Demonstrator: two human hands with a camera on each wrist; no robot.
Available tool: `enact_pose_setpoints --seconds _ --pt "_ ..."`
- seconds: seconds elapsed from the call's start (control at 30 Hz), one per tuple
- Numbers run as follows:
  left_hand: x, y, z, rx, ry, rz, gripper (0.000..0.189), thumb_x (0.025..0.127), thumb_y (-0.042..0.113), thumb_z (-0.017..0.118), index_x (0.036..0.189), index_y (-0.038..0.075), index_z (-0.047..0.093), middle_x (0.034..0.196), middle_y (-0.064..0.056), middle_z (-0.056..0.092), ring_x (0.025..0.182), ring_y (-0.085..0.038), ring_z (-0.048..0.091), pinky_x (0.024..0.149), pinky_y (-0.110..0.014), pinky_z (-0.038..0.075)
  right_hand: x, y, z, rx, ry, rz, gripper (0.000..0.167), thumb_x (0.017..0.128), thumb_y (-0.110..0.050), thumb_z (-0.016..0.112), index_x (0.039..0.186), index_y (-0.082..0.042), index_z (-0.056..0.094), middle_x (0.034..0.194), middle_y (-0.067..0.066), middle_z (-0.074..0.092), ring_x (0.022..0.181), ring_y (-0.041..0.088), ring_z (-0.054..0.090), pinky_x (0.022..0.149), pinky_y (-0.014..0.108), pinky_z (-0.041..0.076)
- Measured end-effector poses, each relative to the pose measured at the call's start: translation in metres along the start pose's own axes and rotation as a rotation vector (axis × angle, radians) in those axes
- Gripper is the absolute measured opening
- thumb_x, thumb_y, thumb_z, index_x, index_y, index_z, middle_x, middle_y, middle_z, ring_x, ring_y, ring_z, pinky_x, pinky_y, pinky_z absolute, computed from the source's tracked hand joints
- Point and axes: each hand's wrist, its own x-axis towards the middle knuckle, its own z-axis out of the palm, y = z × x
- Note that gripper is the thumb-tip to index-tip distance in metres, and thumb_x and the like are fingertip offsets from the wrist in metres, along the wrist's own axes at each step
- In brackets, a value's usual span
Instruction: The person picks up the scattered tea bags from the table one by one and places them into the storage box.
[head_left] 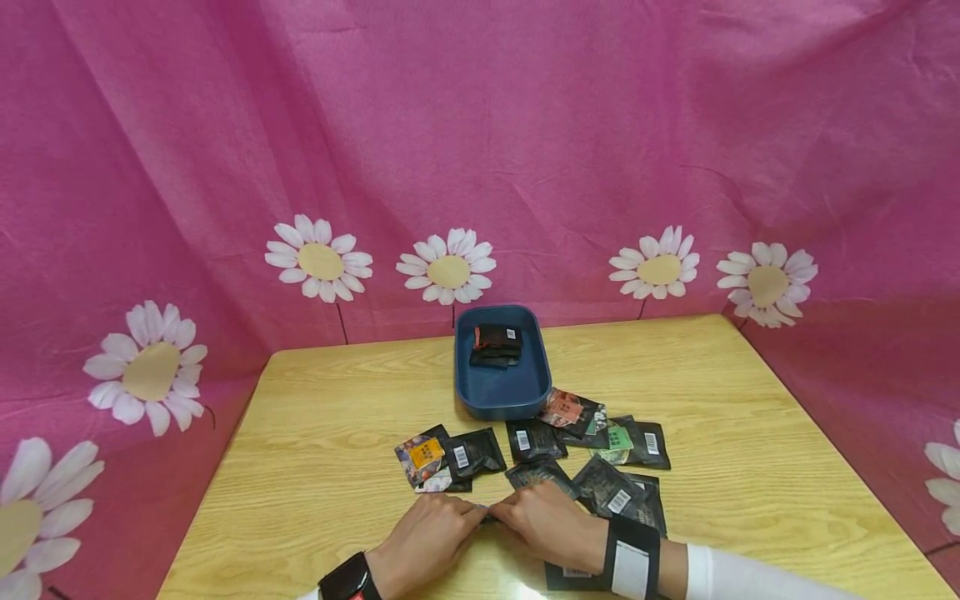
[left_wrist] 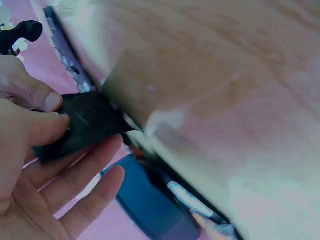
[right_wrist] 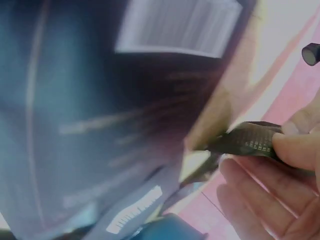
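Note:
Close together near the front of the table, my left hand (head_left: 431, 529) and right hand (head_left: 551, 521) meet over a small black packet. Only a sliver of it shows between them in the head view. In the left wrist view, the black packet (left_wrist: 92, 117) is pinched at its edge, with the lower fingers spread beneath it. Likewise, in the right wrist view, thumb and finger pinch the black packet (right_wrist: 247, 140), which bears small pale print. Several black packets (head_left: 618, 500) lie around the right hand, some partly under its forearm.
A blue tray (head_left: 502, 404) with a stack of dark packets (head_left: 497, 342) stands at the back middle. In front of it lie a packet with an orange label (head_left: 426, 452), one with a red label (head_left: 562, 408) and one with a green label (head_left: 618, 440). A pink flowered cloth (head_left: 480, 150) hangs behind.

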Motion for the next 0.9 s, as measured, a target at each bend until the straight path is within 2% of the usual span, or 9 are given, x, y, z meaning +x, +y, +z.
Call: enact_pose_setpoints --seconds 0.07,0.2,0.27,0.33,0.47,0.57,0.67,0.73,0.9 --pt "0.0 0.001 -0.007 -0.018 0.024 0.005 0.007 0.088 0.015 0.066 0.086 0.022 0.065 0.076 0.014 0.068 0.068 -0.002 0.064 0.054 -0.024 0.044 0.0 0.0 -0.007 0.029 0.002 0.011 0.01 0.081 -0.018 0.073 0.079 -0.023 0.065 0.069 -0.013 0.068 0.058 0.006 0.063 0.045 0.025 0.041" --pt "0.005 0.001 -0.023 -0.103 0.06 -0.009 0.007 0.09 0.014 0.065 0.087 0.021 0.065 0.073 0.015 0.065 0.065 0.0 0.062 0.051 -0.02 0.041 0.005 0.003 -0.024 0.073 0.007 0.031 0.018 0.073 -0.01 0.075 0.078 -0.023 0.063 0.064 -0.015 0.064 0.055 0.002 0.059 0.043 0.022 0.034" --pt "0.01 -0.001 -0.031 -0.124 0.065 -0.028 0.008 0.092 0.015 0.064 0.086 0.021 0.064 0.071 0.015 0.064 0.063 0.001 0.06 0.05 -0.018 0.037 0.008 0.006 -0.032 0.071 0.015 0.043 0.021 0.071 -0.008 0.074 0.077 -0.024 0.062 0.062 -0.016 0.06 0.054 0.0 0.056 0.043 0.021 0.032" --pt "0.015 -0.004 -0.041 -0.138 0.056 -0.052 0.008 0.093 0.016 0.065 0.087 0.021 0.065 0.07 0.015 0.063 0.06 0.002 0.055 0.048 -0.016 0.032 0.011 0.01 -0.039 0.065 0.017 0.058 0.021 0.073 -0.007 0.074 0.078 -0.024 0.061 0.062 -0.016 0.058 0.054 -0.001 0.054 0.044 0.021 0.033" --pt "0.028 -0.013 -0.056 -0.096 0.034 -0.051 0.012 0.086 0.009 0.07 0.092 0.02 0.067 0.075 0.012 0.068 0.061 -0.001 0.058 0.048 -0.018 0.035 0.017 0.02 -0.052 0.052 0.014 0.093 0.012 0.084 -0.011 0.071 0.089 -0.022 0.068 0.066 -0.013 0.064 0.055 0.002 0.057 0.044 0.022 0.036" --pt "0.041 -0.021 -0.065 -0.043 0.064 -0.013 0.021 0.079 0.004 0.071 0.093 0.018 0.066 0.077 0.01 0.068 0.063 -0.004 0.061 0.048 -0.02 0.037 0.024 0.031 -0.063 0.027 0.041 0.103 0.017 0.085 -0.009 0.07 0.098 -0.018 0.071 0.068 -0.01 0.067 0.055 0.004 0.059 0.043 0.021 0.036" --pt "0.057 -0.033 -0.072 0.019 0.125 0.006 0.018 0.082 0.005 0.071 0.091 0.018 0.063 0.072 0.01 0.063 0.058 -0.004 0.059 0.046 -0.02 0.035 0.033 0.045 -0.074 -0.04 0.092 0.11 0.027 0.081 -0.005 0.073 0.104 -0.017 0.07 0.072 -0.007 0.067 0.058 0.008 0.062 0.047 0.024 0.043" --pt "0.068 -0.041 -0.075 0.048 0.156 0.002 0.017 0.084 0.005 0.071 0.095 0.017 0.066 0.072 0.01 0.063 0.056 -0.004 0.058 0.044 -0.02 0.036 0.038 0.054 -0.081 -0.083 0.105 0.117 0.031 0.079 -0.004 0.075 0.108 -0.016 0.07 0.075 -0.005 0.069 0.059 0.011 0.064 0.049 0.027 0.048" --pt "0.09 -0.054 -0.081 0.127 0.148 -0.017 0.028 0.084 0.006 0.072 0.111 0.012 0.07 0.082 0.004 0.072 0.059 -0.01 0.063 0.045 -0.022 0.042 0.051 0.075 -0.087 -0.132 0.068 0.144 0.033 0.08 -0.006 0.075 0.112 -0.011 0.073 0.091 0.001 0.077 0.061 0.015 0.068 0.049 0.029 0.052"
